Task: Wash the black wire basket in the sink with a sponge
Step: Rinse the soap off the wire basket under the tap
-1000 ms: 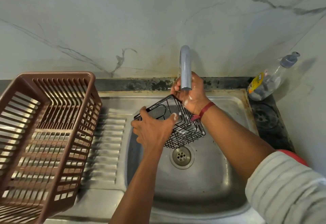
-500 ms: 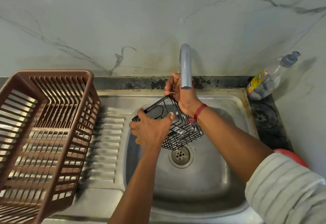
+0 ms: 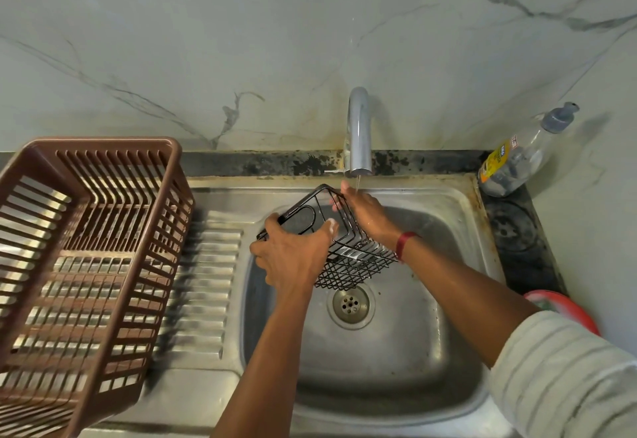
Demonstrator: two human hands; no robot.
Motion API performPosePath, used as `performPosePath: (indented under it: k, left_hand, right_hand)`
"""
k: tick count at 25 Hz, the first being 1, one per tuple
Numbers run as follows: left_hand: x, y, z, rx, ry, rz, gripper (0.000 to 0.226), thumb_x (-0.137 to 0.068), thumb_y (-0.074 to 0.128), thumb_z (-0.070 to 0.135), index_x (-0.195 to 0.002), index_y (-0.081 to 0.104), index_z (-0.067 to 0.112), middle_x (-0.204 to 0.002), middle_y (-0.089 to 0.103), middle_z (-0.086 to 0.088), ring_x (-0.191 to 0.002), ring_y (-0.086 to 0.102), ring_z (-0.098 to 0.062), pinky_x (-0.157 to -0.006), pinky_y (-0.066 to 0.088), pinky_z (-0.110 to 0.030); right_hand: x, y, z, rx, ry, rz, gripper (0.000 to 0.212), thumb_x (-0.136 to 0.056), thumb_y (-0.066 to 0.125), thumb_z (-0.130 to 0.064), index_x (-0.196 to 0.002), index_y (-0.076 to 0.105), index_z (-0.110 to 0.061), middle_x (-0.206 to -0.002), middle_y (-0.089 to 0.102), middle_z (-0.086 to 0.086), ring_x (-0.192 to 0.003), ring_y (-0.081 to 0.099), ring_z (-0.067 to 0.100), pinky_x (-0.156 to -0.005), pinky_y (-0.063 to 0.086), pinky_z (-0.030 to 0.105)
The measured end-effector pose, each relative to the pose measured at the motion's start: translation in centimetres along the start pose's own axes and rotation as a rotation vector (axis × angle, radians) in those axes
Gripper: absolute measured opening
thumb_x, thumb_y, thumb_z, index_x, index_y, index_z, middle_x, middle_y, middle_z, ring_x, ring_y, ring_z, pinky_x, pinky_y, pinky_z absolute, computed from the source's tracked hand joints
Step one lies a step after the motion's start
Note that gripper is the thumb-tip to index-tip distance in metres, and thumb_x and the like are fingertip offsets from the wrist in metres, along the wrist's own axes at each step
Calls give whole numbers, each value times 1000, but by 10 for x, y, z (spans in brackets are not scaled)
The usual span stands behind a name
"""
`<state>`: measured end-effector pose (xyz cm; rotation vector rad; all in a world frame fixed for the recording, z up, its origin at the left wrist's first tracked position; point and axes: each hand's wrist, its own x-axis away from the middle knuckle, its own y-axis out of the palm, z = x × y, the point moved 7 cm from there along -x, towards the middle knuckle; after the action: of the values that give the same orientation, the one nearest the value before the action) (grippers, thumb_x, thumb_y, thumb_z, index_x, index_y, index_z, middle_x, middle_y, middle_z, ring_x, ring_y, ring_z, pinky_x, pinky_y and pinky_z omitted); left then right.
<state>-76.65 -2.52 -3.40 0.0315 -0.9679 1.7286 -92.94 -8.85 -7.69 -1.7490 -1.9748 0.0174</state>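
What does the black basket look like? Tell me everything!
The basket is a small box of thin black wire, with a crisscross grid on its sides and a rounded loop shape on one face. It is held tilted in the air inside the sink, above the drain, just below the tap and its thin stream. The left hand grips its near edge, thumb over the rim. The right hand touches its far side.

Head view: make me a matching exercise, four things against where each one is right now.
1 black wire basket
2 brown plastic crate
3 pump bottle
4 drain strainer

A on the draining board
B set in the bowl's floor
C held above the sink bowl
D back right counter corner

Pairs: 1-C, 2-A, 3-D, 4-B
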Motion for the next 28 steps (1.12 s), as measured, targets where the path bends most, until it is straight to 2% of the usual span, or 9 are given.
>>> performPosePath:
  k: [2, 4, 7, 10, 12, 14, 19, 25, 28]
  left_hand:
    - [2, 2, 4, -13, -6, -7, 102, -60, 75, 64, -147, 38, 28, -140, 35, -19, -128, 45, -42, -103, 47, -60]
    - [3, 6, 6, -21, -3, -11, 100, -62, 78, 63, -147, 38, 29, -142, 35, -19, -130, 44, -42, -103, 47, -60]
    - [2, 3, 5, -3, 23, 0, 104, -55, 77, 64, -145, 39, 31, -140, 34, -16, -126, 47, -41, -102, 48, -59]
    - [-2, -6, 3, -6, 43, 23, 97, -63, 84, 55, -146, 41, 32, -137, 36, -15, -120, 49, -37, -102, 49, -57]
    - [-2, -7, 4, -30, 59, 24, 94, -65, 84, 54, -147, 41, 33, -137, 36, -16, -120, 49, -37, -102, 49, -57]
    - [0, -4, 5, -49, 69, 20, 94, -65, 82, 57, -146, 41, 33, -137, 36, -17, -122, 49, -39, -102, 48, -58]
    - [-2, 2, 9, -43, 67, 6, 93, -67, 82, 56, -147, 42, 31, -140, 34, -19, -127, 47, -42, -104, 47, -58]
    - [2, -7, 11, -83, 115, 46, 93, -64, 84, 54, -145, 43, 33, -136, 35, -16, -125, 45, -39, -102, 47, -60]
    - [5, -1, 11, -96, 113, 47, 93, -64, 83, 54, -145, 42, 33, -136, 34, -15, -126, 46, -39, -103, 47, -58]
  right_hand:
    - [5, 7, -22, -54, -75, -45, 63, -101, 22, -58, -131, 58, -17, -140, 53, 2, -124, 46, 8, -110, 32, 35]
    - [8, 14, -47, -86, -183, -77, 56, -100, 21, -56, -129, 56, -24, -140, 52, -3, -127, 45, 6, -110, 32, 33]
    - [10, 10, -45, -82, -204, -72, 68, -90, 14, -65, -143, 43, -32, -151, 42, -2, -136, 36, 8, -113, 26, 35]
    - [17, 3, 2, -38, -62, -80, 79, -86, 11, -67, -154, 23, -30, -163, 16, 0, -148, 17, 18, -114, 16, 38]
    - [22, 3, 22, -40, -16, -67, 91, -81, 12, -81, -156, 18, -31, -164, 11, -1, -151, 11, 20, -117, 13, 40]
    - [21, 7, 16, -20, -41, -60, 101, -73, 9, -91, -155, 20, -33, -163, 14, -3, -148, 14, 15, -119, 14, 42]
    - [22, 14, -46, -105, -222, -42, 77, -83, 5, -65, -149, 32, -37, -161, 23, -1, -132, 21, 4, -108, 17, 37]
    - [10, 6, 25, -113, 5, -49, 71, -94, 3, -65, -155, 20, -34, -165, 7, 0, -151, 8, 23, -119, 10, 48]
    - [10, 8, 11, -183, -16, 8, 64, -99, 16, -58, -150, 36, -25, -158, 30, 2, -145, 27, 20, -111, 22, 31]
